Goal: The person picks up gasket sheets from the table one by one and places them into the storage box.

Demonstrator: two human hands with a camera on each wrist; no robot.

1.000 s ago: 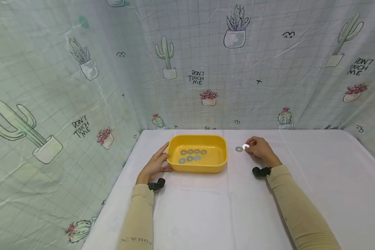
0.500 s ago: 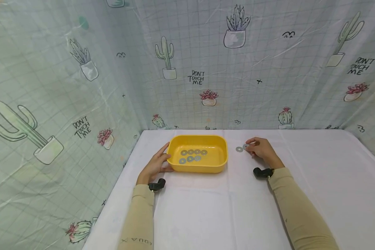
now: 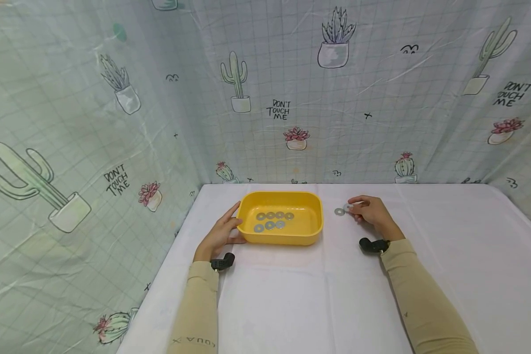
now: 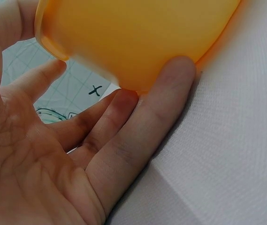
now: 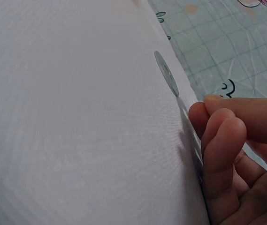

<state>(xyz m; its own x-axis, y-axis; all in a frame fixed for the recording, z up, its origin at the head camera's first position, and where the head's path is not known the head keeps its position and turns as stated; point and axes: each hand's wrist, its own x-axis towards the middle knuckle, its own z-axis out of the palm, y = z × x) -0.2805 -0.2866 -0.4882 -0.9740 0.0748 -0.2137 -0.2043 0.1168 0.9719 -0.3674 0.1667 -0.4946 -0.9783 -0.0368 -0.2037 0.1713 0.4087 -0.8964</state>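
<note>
A yellow tray [image 3: 311,231] stands on the white table and holds several flat metal washers [image 3: 272,220]. My left hand [image 3: 219,235] rests against the tray's left end. In the left wrist view its straight fingers [image 4: 138,126] lie against the tray's wall [image 4: 138,33]. To the right of the tray, my right hand [image 3: 368,211] rests on the table. Its curled fingertips [image 5: 220,136] pinch the edge of one washer [image 3: 347,207] that lies low on the cloth. A second loose washer [image 3: 339,212] [image 5: 166,73] sits just left of it, untouched.
The table [image 3: 318,295] is covered in white cloth. Cactus-print curtains [image 3: 292,98] close it in at the back and on the left. The table's left edge runs near my left forearm. Small black cameras [image 3: 371,245] sit on both wrists.
The washer at my right fingertips showed bright and tilted a second ago and now looks grey and flatter on the cloth. The left hand and the tray have stayed put.
</note>
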